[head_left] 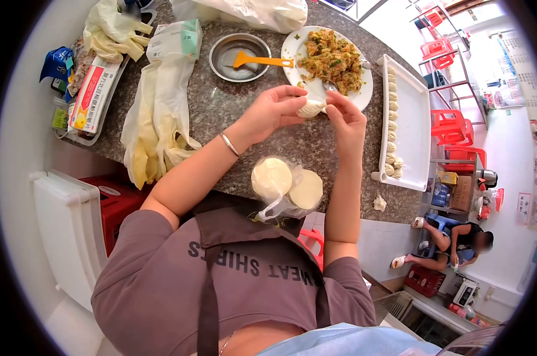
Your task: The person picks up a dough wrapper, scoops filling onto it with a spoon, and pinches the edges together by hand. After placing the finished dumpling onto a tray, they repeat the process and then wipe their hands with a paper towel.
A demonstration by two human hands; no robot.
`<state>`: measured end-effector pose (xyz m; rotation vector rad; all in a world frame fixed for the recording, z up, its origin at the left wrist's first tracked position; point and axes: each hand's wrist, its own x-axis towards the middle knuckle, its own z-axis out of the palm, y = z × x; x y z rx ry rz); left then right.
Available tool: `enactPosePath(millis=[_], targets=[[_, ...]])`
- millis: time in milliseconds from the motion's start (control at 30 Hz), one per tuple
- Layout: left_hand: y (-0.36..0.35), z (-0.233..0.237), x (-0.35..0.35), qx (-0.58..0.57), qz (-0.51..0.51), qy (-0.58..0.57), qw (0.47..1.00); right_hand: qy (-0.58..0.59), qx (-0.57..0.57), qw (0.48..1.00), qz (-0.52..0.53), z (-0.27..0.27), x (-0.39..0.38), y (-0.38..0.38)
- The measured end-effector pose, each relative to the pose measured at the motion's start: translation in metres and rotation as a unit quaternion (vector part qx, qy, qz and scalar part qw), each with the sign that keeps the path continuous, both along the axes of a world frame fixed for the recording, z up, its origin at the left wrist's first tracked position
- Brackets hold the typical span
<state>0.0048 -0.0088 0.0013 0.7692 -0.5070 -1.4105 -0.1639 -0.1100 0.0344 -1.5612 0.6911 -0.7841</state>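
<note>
A pleated dumpling is held up between my two hands over the stone counter. My left hand, with a silver bangle at the wrist, pinches its left side. The fingers of my right hand close on its pointed right end. Just beyond them lies a white plate heaped with chopped filling; a metal spoon rests at its near edge. Two stacks of round dough wrappers sit in clear plastic near my body. To the right, a white tray carries a row of finished dumplings.
A metal bowl has an orange-handled brush or spatula across it. Plastic gloves and a box lie left. A dough scrap rests near the counter's right edge. A seated person and red stools are farther right.
</note>
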Motion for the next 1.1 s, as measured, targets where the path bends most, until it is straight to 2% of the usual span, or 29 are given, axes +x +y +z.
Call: enactPosePath(millis=[67, 100, 133, 233, 267, 333, 367, 433, 567, 633, 767, 833, 867, 933, 967, 1100], targets=[[0.001, 0.004, 0.001, 0.018, -0.023, 0.069, 0.997, -0.083, -0.048, 0.995, -0.03, 0.005, 0.002, 0.002], [0.001, 0.004, 0.002, 0.013, -0.033, 0.069, 0.997, -0.011, -0.168, 0.986, -0.019, 0.005, -0.002, -0.004], [0.001, 0.004, 0.001, 0.011, -0.014, 0.048, 0.999, 0.06, -0.234, 0.97, -0.011, 0.02, 0.0, 0.004], [0.002, 0.01, -0.007, -0.002, 0.009, -0.025, 1.0, 0.147, -0.327, 0.928, 0.106, 0.036, -0.002, 0.017], [0.001, 0.003, -0.005, -0.015, -0.017, -0.065, 0.998, 0.167, -0.325, 0.923, 0.123, 0.039, -0.002, 0.021], [0.003, 0.015, -0.015, -0.02, -0.055, -0.048, 0.997, 0.146, -0.252, 0.95, 0.114, 0.04, -0.02, 0.024], [0.003, 0.014, -0.015, -0.025, -0.064, -0.048, 0.996, 0.149, -0.255, 0.95, 0.104, 0.042, -0.029, 0.022], [0.004, 0.014, -0.014, -0.018, -0.109, -0.044, 0.993, 0.181, -0.258, 0.949, -0.001, 0.049, -0.052, 0.018], [0.004, 0.012, -0.014, -0.02, -0.1, -0.069, 0.992, 0.214, -0.276, 0.926, -0.147, 0.044, -0.119, -0.03], [0.004, 0.012, -0.014, -0.015, -0.1, -0.082, 0.991, 0.13, -0.122, 0.959, -0.22, 0.027, -0.153, -0.059], [0.004, 0.016, -0.013, -0.015, -0.098, -0.09, 0.991, 0.096, -0.066, 0.954, -0.278, 0.0, -0.203, -0.094], [0.005, 0.017, -0.013, -0.005, -0.098, -0.09, 0.991, 0.155, -0.009, 0.932, -0.329, -0.012, -0.213, -0.1], [0.005, 0.015, -0.013, -0.008, -0.098, -0.093, 0.991, 0.151, -0.011, 0.932, -0.33, -0.017, -0.217, -0.103], [0.005, 0.013, -0.013, -0.005, -0.1, -0.091, 0.991, 0.299, -0.062, 0.881, -0.363, -0.019, -0.219, -0.103], [0.005, 0.015, -0.014, 0.005, -0.099, -0.097, 0.99, 0.315, -0.078, 0.869, -0.374, -0.021, -0.221, -0.103], [0.006, 0.014, -0.011, 0.01, -0.116, -0.09, 0.989, 0.26, -0.175, 0.873, -0.374, -0.019, -0.241, -0.093]])
